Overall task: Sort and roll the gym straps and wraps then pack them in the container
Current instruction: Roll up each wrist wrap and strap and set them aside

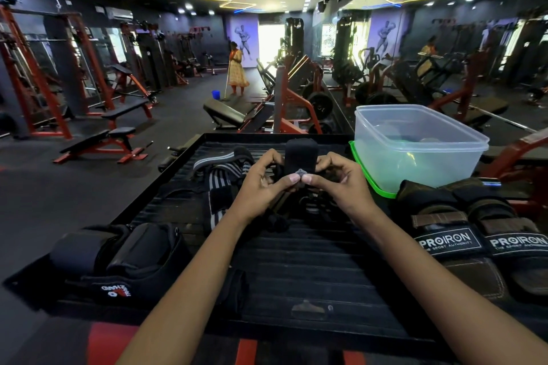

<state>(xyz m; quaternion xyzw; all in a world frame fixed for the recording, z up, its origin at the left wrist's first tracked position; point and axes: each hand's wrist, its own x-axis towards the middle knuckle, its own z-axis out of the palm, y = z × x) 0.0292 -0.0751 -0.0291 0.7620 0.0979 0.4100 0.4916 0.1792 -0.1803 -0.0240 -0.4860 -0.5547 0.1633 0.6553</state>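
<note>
On the black ribbed surface [311,261], left of the clear container [415,145], lie padded cuffs [118,255] and striped wraps [218,184]. Left hand [261,184] and right hand [335,184] pinch a black strap [301,157], fingers curled, its long axis pointing away. Branded gloves [474,234] lie below the container.

On the desk [311,261]: one clear container [415,145], one green lid [376,184], two PROIRON gloves [480,243], one striped wrap [219,175], one black strap [301,157].

Gym: weight benches [126,111], racks [32,74]
</note>
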